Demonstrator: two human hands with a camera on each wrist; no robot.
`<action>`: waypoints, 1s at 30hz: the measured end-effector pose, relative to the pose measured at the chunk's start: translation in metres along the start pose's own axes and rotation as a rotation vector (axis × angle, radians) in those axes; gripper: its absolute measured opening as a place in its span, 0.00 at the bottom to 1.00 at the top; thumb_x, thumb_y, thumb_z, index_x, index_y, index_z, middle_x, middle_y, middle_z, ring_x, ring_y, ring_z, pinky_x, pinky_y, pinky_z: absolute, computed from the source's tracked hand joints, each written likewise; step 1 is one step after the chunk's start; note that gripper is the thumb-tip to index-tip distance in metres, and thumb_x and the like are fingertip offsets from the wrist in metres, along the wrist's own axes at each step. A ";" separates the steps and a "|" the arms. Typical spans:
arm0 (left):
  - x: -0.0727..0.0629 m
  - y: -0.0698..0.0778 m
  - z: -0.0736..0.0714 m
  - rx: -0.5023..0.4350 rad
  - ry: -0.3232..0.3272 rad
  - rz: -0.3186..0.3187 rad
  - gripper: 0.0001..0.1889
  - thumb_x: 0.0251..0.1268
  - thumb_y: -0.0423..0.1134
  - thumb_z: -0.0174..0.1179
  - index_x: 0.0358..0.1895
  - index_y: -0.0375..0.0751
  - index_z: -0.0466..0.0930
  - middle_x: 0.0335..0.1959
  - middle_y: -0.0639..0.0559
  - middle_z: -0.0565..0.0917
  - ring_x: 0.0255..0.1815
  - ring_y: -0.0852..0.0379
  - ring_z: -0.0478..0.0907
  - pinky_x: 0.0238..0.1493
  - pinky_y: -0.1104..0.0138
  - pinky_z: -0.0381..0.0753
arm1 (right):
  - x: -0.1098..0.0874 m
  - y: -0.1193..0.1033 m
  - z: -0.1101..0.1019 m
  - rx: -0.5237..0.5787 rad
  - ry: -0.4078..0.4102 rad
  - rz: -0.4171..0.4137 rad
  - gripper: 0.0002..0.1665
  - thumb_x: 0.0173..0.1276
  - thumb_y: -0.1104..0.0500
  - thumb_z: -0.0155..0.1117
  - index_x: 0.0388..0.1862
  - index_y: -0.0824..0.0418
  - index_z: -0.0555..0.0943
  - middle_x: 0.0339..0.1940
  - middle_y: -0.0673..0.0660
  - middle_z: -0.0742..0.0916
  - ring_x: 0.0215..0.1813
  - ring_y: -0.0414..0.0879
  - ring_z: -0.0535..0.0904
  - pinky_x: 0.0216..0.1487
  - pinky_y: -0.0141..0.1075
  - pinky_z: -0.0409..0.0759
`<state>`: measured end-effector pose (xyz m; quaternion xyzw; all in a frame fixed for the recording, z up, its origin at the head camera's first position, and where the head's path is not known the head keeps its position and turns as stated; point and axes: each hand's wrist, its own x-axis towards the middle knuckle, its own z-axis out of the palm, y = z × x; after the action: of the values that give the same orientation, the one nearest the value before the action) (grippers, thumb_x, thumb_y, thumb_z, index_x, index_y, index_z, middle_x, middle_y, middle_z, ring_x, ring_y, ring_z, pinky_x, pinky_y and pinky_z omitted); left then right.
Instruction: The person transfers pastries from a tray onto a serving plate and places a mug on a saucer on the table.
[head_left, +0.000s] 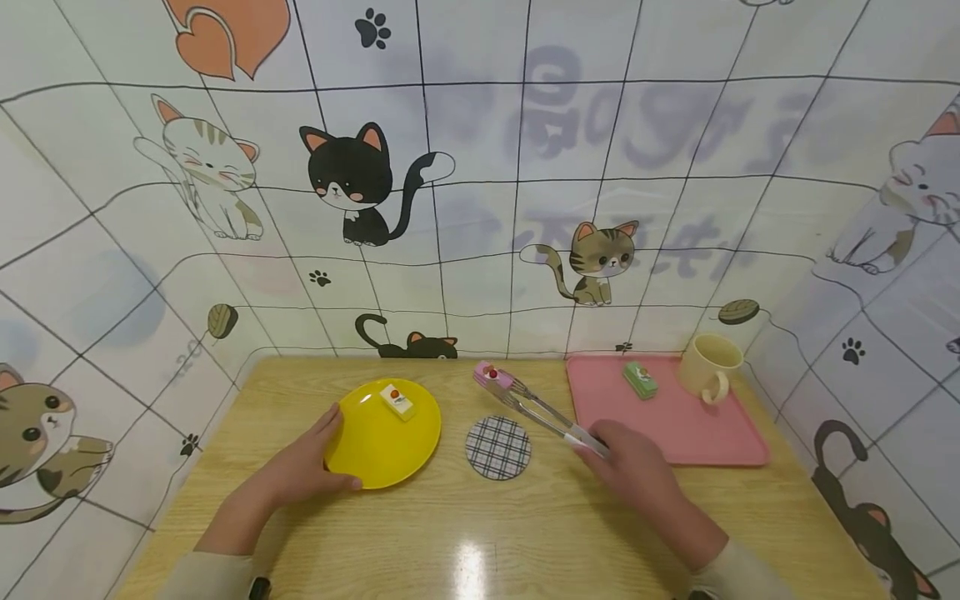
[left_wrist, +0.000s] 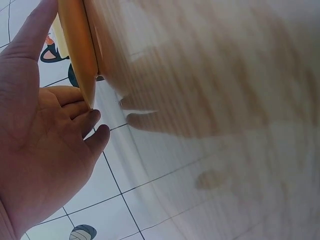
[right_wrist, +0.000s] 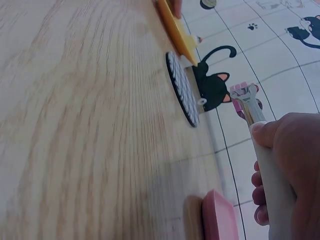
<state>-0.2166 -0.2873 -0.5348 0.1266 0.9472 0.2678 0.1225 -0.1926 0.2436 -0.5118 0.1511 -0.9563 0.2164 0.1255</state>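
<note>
My left hand (head_left: pixel 292 475) holds the near-left rim of a yellow plate (head_left: pixel 382 454), its thumb and fingers spread along the edge. A small pale-yellow toy cake piece (head_left: pixel 396 402) with an orange topping sits on the plate. With my right hand (head_left: pixel 633 462) I grip a pair of metal tongs (head_left: pixel 588 440) with white handles. Between the tong tips a pink toy cake piece (head_left: pixel 489 372) with red topping is pinched, raised above the table in the right wrist view. Below the tongs lies a round plaid coaster (head_left: pixel 498 447).
A pink tray (head_left: pixel 675 437) stands at the right, carrying a green toy cake piece (head_left: pixel 640 380) and a cream mug (head_left: pixel 705 365). Behind the wooden table (head_left: pixel 405 542) rises a cat-printed sheet (head_left: pixel 480 208), which also closes in both sides.
</note>
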 end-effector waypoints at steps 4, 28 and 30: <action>0.000 -0.003 0.000 0.007 0.002 -0.004 0.72 0.55 0.67 0.82 0.89 0.27 0.48 0.91 0.30 0.45 0.88 0.25 0.51 0.83 0.34 0.57 | 0.007 -0.013 0.006 -0.002 -0.019 -0.025 0.14 0.73 0.49 0.81 0.39 0.51 0.83 0.28 0.41 0.77 0.29 0.38 0.70 0.30 0.36 0.72; -0.002 0.000 -0.002 0.010 0.019 0.029 0.71 0.57 0.68 0.81 0.87 0.24 0.50 0.90 0.27 0.47 0.88 0.24 0.52 0.84 0.34 0.57 | 0.029 -0.081 0.035 0.040 -0.161 -0.111 0.15 0.75 0.46 0.78 0.45 0.54 0.84 0.32 0.40 0.78 0.28 0.36 0.69 0.27 0.32 0.71; -0.002 0.000 -0.002 0.011 0.019 0.028 0.71 0.57 0.67 0.81 0.87 0.23 0.50 0.90 0.27 0.47 0.88 0.24 0.52 0.84 0.34 0.57 | 0.031 -0.085 0.037 0.041 -0.166 -0.132 0.15 0.75 0.47 0.78 0.44 0.54 0.84 0.31 0.41 0.77 0.28 0.37 0.69 0.27 0.33 0.71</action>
<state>-0.2155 -0.2883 -0.5330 0.1381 0.9479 0.2655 0.1090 -0.1985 0.1461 -0.5023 0.2338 -0.9467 0.2141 0.0567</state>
